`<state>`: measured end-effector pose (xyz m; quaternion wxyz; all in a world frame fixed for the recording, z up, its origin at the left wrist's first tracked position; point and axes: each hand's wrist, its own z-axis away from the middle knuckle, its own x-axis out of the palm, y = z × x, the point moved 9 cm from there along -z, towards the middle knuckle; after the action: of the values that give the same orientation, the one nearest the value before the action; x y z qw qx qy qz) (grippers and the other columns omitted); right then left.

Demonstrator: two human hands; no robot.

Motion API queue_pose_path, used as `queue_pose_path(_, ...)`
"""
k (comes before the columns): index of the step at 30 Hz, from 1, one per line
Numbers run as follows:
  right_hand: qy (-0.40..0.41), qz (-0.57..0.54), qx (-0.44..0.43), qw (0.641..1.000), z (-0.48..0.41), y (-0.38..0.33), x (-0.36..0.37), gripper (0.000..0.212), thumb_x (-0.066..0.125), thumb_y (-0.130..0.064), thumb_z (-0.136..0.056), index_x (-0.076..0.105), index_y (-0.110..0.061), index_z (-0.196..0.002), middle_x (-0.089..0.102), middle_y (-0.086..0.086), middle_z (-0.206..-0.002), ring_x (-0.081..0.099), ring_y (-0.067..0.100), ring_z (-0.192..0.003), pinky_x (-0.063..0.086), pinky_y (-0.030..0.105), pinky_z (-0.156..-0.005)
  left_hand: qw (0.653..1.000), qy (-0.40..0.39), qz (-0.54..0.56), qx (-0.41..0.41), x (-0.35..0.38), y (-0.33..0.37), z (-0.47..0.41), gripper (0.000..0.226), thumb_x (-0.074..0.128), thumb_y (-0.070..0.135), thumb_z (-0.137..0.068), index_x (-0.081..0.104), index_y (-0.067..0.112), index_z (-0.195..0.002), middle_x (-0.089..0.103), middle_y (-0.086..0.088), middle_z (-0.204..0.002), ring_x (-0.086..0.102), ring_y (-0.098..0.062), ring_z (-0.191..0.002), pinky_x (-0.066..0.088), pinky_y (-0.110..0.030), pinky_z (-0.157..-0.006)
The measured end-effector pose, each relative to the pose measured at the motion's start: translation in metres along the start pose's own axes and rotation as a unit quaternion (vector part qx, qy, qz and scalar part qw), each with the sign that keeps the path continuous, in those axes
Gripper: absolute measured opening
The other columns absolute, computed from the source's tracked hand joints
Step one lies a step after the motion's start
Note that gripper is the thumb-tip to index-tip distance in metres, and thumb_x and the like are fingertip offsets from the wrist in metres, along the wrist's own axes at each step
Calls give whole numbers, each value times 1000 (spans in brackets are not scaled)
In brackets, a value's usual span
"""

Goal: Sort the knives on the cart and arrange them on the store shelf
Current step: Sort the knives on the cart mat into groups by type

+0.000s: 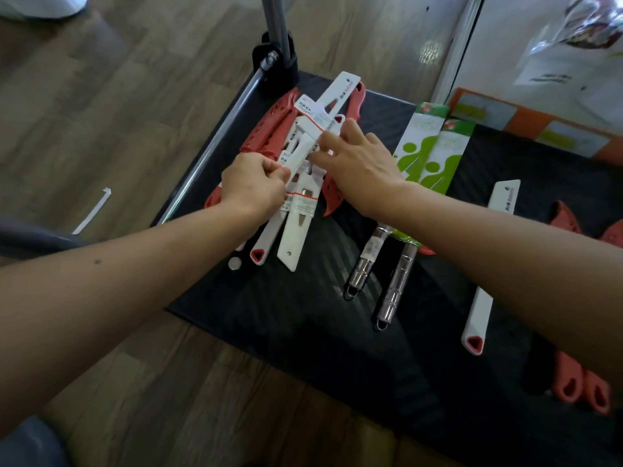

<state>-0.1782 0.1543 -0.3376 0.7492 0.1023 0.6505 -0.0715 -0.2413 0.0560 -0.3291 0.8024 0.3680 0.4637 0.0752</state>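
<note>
Cart deck (pixel 303 315): black, ribbed, matt.
Near knife handles (pixel 392 291): glossy metal.
White knives (pixel 477 308): smooth plastic.
Red sheaths (pixel 263 136): matt plastic.
Floor (pixel 135 96): wood-grain.

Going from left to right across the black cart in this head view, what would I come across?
Pile of red and white knives → two steel-handled knives in green packs → single white knife → red-handled knives at the right edge.
</note>
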Motion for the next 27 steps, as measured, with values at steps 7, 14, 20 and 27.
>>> queue_pose_path(7, 36, 27, -65, 997, 5, -11, -6, 39, 52, -9, -89, 43, -17, -126, 49, 1, -131, 28, 27, -132, 31, 37, -101, 999, -6, 10, -42, -4, -17, 5, 16, 51, 23, -92, 63, 16, -99, 58, -1, -94, 54, -15, -88, 43, -30, -75)
queue_pose_path(14, 60, -48, -96, 992, 17, -10, -13, 26, 51, -6, -89, 62, -12, -113, 59, 5, -120, 43, 27, -122, 30, 38, -108, 997, -21, 27, -70, -2, -24, 8, 10, 52, 23, -92, 60, 21, -85, 58, 2, -93, 54, -13, -88, 42, -30, -73)
queue_pose_path(20, -31, -44, -83, 995, 28, 3, -8, 30, 55, -24, -90, 60, -23, -119, 57, -2, -117, 47, 20, -114, 37, 32, -87, 997, 9, 29, -66, -1, -16, 5, 15, 52, 23, -91, 59, 22, -79, 59, 0, -94, 53, -14, -89, 40, -29, -76)
queue_pose_path(27, -40, -12, -77, 996, 51, 24, -19, 27, 56, -31, -88, 63, -27, -114, 61, -4, -110, 54, 20, -102, 41, 31, -68, 997, 17, 17, -68, -2, -3, 5, 11, 53, 25, -91, 60, 21, -84, 62, -15, -115, 58, -35, -106, 47, -37, -74)
